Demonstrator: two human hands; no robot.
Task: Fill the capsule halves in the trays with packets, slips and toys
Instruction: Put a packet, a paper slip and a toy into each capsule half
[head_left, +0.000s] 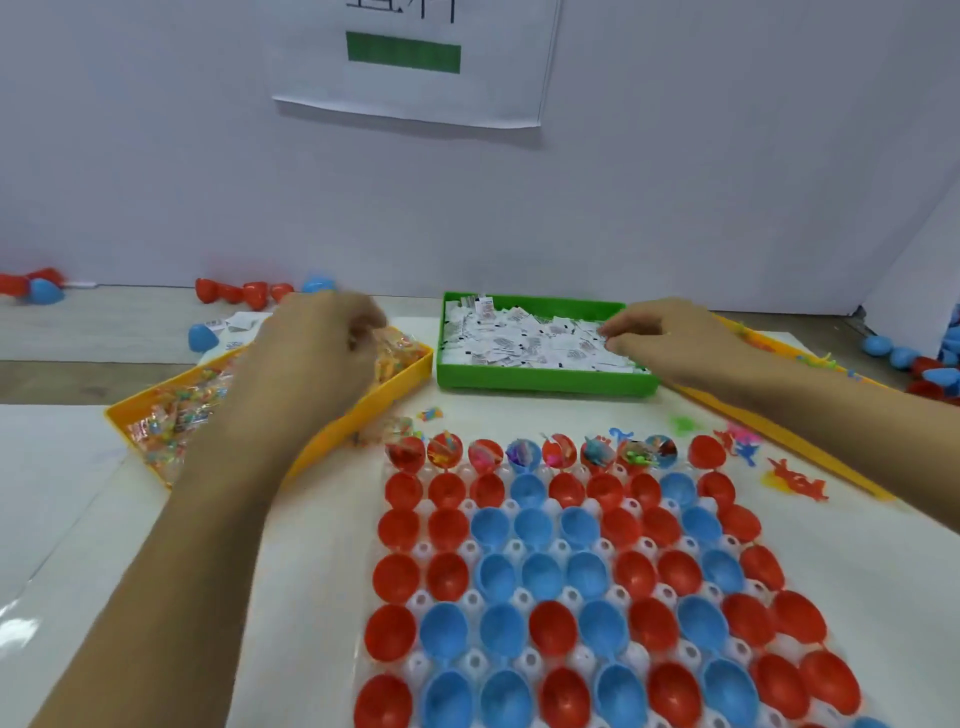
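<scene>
A white tray (511, 545) in front of me holds rows of red and blue capsule halves (535, 571). Most of the far row holds packets and toys; its rightmost red half and the nearer rows look empty. My left hand (322, 348) is blurred over the yellow bin of candy packets (171, 415), fingers curled at a clear packet (387, 345). My right hand (660, 335) reaches into the green bin of white paper slips (540, 343), its fingertips pinching at the slips on the bin's right side.
A second yellow bin (779, 431) lies under my right forearm, with small plastic toys (795, 480) scattered beside it. Loose red and blue capsule halves (244, 293) lie along the white back wall and at the far right (930, 364). A printed sheet hangs on the wall.
</scene>
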